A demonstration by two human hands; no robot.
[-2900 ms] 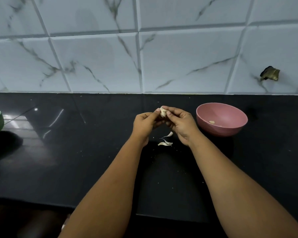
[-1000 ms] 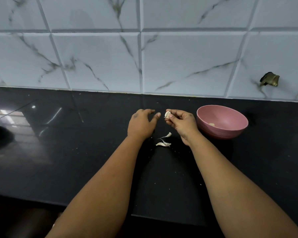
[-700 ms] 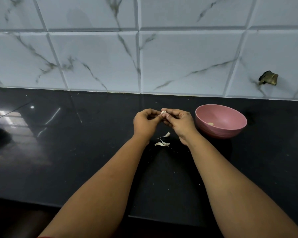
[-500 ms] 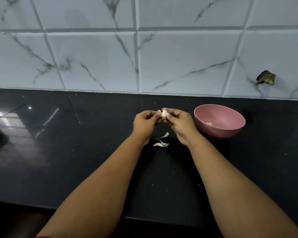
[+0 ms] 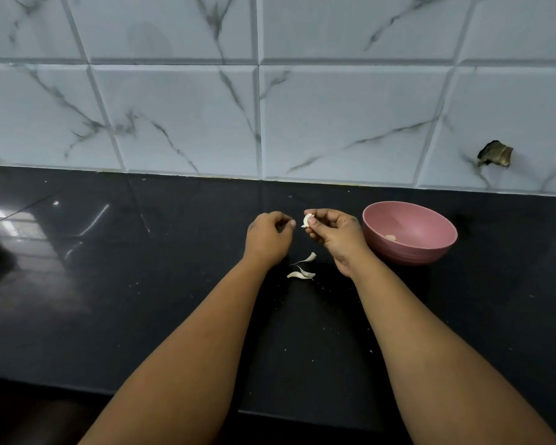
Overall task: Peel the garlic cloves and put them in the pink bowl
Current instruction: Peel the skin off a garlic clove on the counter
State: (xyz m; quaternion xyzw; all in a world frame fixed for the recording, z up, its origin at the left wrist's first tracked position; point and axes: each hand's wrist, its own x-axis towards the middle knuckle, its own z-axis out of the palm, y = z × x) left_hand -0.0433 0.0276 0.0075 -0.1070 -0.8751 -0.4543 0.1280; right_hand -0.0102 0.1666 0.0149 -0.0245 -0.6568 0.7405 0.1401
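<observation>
Garlic clove is pinched in the fingertips of the right hand, held up above the black counter, with a couple of shed skins lying nearer, between the wrists. Left hand is curled loosely just left of it, nothing seen held. The pink bowl sits right beside that right hand, one peeled clove already inside, so the drop would probably be a short move right.
</observation>
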